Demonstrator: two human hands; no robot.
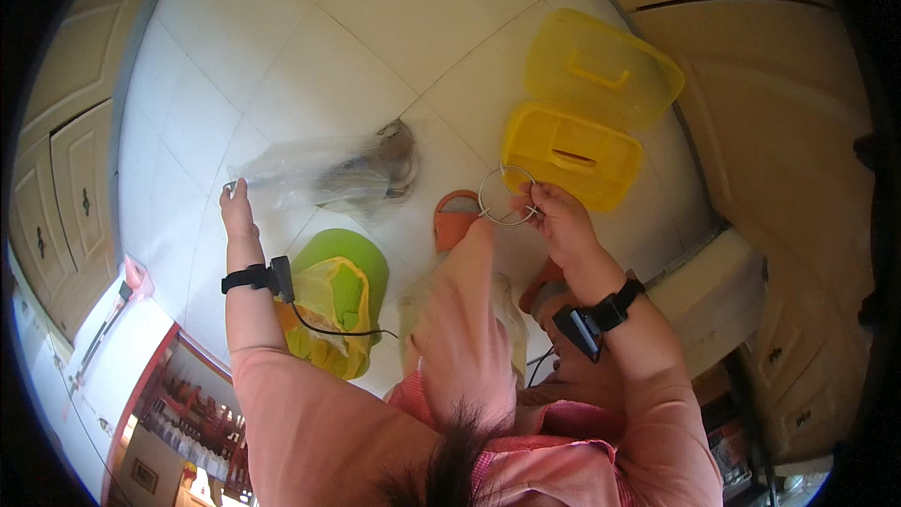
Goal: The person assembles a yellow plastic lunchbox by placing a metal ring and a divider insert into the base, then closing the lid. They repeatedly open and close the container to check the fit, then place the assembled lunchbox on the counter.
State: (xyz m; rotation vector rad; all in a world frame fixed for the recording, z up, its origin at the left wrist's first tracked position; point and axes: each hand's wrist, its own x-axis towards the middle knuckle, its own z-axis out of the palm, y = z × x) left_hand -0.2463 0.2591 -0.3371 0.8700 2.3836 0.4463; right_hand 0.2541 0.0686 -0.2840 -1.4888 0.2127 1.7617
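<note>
My left hand (237,212) is stretched out to the left, its fingertips pinched at the end of a clear plastic bag (291,164). A small dark bit shows between those fingertips, too small to name. The bag reaches rightward over the floor, with brownish and grey things, hard to make out, at its far end. In my right hand (563,221), thumb and fingers close on a thin silver metal ring (481,190). Behind the ring, beyond my right hand, lies a yellow plastic box (535,136) with a slot in its top.
A translucent yellow lid (563,38) with a handle lies past the box. Near my left forearm stands a green bin (371,258) lined with a yellow bag (324,291). Orange slippers (450,218) are on my feet. Cabinets (84,178) line both sides of the tiled floor (375,38).
</note>
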